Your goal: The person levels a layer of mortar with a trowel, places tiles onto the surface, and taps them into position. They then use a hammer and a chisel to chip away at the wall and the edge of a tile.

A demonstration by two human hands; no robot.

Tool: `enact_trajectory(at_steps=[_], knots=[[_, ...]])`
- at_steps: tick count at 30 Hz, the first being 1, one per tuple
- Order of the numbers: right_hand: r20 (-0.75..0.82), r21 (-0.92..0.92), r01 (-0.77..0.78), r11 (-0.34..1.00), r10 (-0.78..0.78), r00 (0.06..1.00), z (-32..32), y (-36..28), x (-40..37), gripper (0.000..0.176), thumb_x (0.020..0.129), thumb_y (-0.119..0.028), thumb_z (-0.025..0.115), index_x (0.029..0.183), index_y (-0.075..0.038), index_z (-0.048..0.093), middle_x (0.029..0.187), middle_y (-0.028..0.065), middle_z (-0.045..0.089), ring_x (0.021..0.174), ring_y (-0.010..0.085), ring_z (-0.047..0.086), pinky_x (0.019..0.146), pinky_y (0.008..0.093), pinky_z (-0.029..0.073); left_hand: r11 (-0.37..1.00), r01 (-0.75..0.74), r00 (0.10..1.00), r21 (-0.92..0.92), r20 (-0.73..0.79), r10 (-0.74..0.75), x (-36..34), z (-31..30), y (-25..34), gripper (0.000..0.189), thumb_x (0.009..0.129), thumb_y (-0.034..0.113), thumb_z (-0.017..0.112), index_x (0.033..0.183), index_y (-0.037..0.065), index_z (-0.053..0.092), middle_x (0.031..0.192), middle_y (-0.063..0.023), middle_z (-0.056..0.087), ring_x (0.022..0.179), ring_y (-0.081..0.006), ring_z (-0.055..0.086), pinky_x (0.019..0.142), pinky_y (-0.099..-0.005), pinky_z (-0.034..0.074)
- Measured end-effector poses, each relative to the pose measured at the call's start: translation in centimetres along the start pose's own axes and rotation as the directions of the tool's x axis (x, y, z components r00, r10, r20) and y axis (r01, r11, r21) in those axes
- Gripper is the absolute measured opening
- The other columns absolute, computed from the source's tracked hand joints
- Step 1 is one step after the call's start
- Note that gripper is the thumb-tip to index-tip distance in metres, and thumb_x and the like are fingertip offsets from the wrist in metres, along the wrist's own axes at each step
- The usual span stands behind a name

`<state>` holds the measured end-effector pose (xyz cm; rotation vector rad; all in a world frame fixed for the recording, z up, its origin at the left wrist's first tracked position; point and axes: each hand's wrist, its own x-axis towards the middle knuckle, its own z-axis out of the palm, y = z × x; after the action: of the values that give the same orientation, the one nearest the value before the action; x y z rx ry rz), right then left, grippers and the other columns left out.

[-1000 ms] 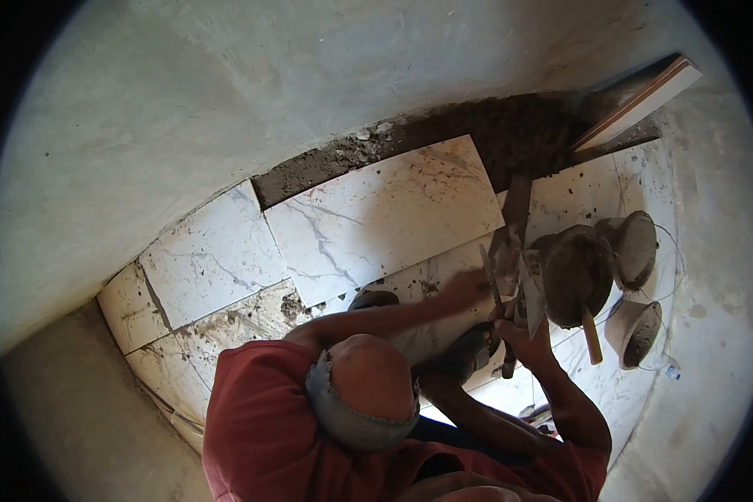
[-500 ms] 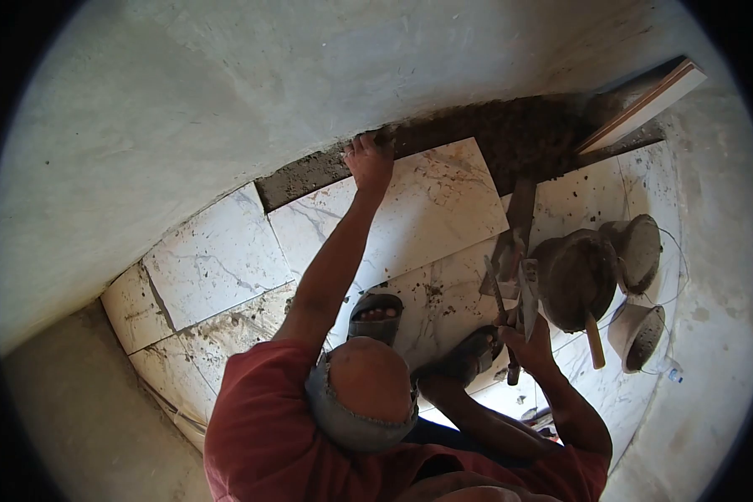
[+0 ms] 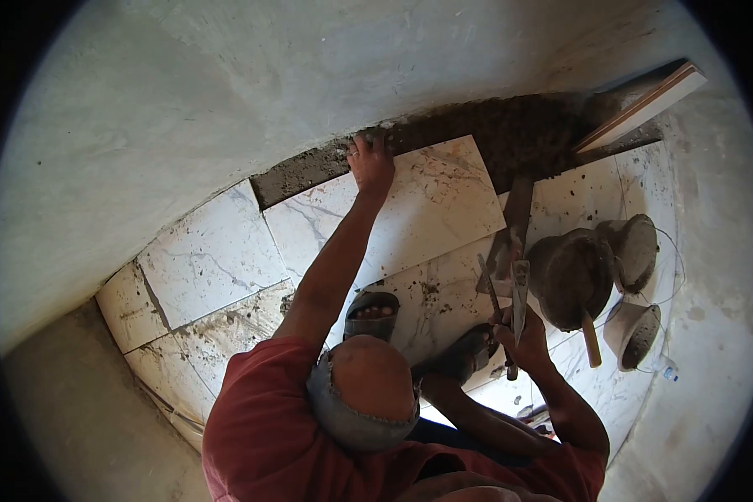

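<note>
My left hand (image 3: 371, 166) reaches to the far edge of a white marbled tile (image 3: 448, 197), its fingers apart and stretched over that edge into the mortar strip by the wall. The fingertips are partly hidden in dark mortar. My right hand (image 3: 525, 340) is closed around a long thin tool with a pale flat upper part (image 3: 520, 289). A slim dark bar (image 3: 488, 280) slants up beside it, and a dark handle end (image 3: 511, 372) sticks out below the fingers. I cannot tell the tool's exact kind. Just right of this hand stands a mortar-caked bucket (image 3: 579, 268).
Two smaller buckets (image 3: 642, 251) (image 3: 640, 335) lie tipped on the right. A wooden handle (image 3: 591, 341) leans from the big bucket. Dark mortar (image 3: 510, 125) fills the strip along the wall (image 3: 226, 84). A pale board (image 3: 644, 109) leans in the far right corner. My sandalled foot (image 3: 371, 316) is on the tiles.
My left hand's fingers have spread a little more at the tile edge. The tool in my right hand has tilted slightly. The whole view has shifted a little to the left.
</note>
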<state>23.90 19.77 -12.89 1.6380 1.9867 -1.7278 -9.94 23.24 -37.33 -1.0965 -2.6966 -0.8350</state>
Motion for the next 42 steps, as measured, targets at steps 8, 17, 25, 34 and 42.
enact_trajectory(at_steps=[8,17,25,34,42], knots=[[0.004,0.004,-0.003,1.0,0.003,1.0,0.3,0.7,0.1,0.021,0.069,-0.004,0.061,0.089,-0.003,0.056,0.078,0.0083,0.061,0.075,0.0175,0.06,0.069,0.0314,0.047,0.992,0.117,0.993,0.037,-0.028,-0.116,0.8,0.2,2.1,0.037,0.078,0.031,0.058,0.112,0.018,0.054,0.104,-0.0183,0.04,0.096,-0.0374,0.041,0.082,-0.0504,0.033],[0.027,-0.029,0.004,1.0,-0.003,1.0,0.6,0.4,0.3,0.022,0.071,-0.004,0.061,0.091,-0.003,0.055,0.078,0.0063,0.061,0.074,0.0151,0.059,0.067,0.0297,0.047,0.985,0.171,0.985,-0.036,-0.023,-0.172,0.3,0.3,1.9,0.035,0.078,0.03,0.06,0.111,0.019,0.055,0.104,-0.0168,0.041,0.097,-0.0361,0.042,0.083,-0.0485,0.033],[0.058,0.012,-0.023,1.0,0.022,0.998,0.7,-0.2,0.2,0.018,0.069,-0.003,0.06,0.08,-0.001,0.046,0.081,0.0127,0.06,0.068,0.0167,0.059,0.062,0.0294,0.05,0.973,0.227,0.972,-0.032,-0.049,-0.228,1.2,1.4,1.8,0.027,0.076,0.03,0.061,0.1,0.017,0.058,0.099,-0.0128,0.046,0.098,-0.0323,0.044,0.083,-0.0465,0.032],[0.032,0.026,0.003,1.0,-0.004,0.999,0.7,0.0,0.4,0.019,0.068,-0.003,0.061,0.079,-0.001,0.045,0.081,0.0124,0.059,0.068,0.0161,0.06,0.062,0.0289,0.05,0.981,0.181,0.975,-0.066,-0.12,-0.188,0.9,1.7,1.7,0.025,0.076,0.029,0.062,0.099,0.021,0.061,0.094,-0.0111,0.049,0.093,-0.0308,0.046,0.078,-0.0446,0.034],[0.022,-0.08,0.031,0.996,-0.029,0.999,0.3,1.6,0.0,0.016,0.071,-0.002,0.059,0.081,-0.002,0.047,0.082,0.0116,0.06,0.069,0.0146,0.059,0.063,0.0278,0.049,0.986,0.134,0.985,-0.095,-0.1,-0.143,1.2,1.3,0.9,0.024,0.077,0.029,0.06,0.098,0.019,0.062,0.093,-0.0105,0.05,0.094,-0.0302,0.046,0.079,-0.0441,0.034]])
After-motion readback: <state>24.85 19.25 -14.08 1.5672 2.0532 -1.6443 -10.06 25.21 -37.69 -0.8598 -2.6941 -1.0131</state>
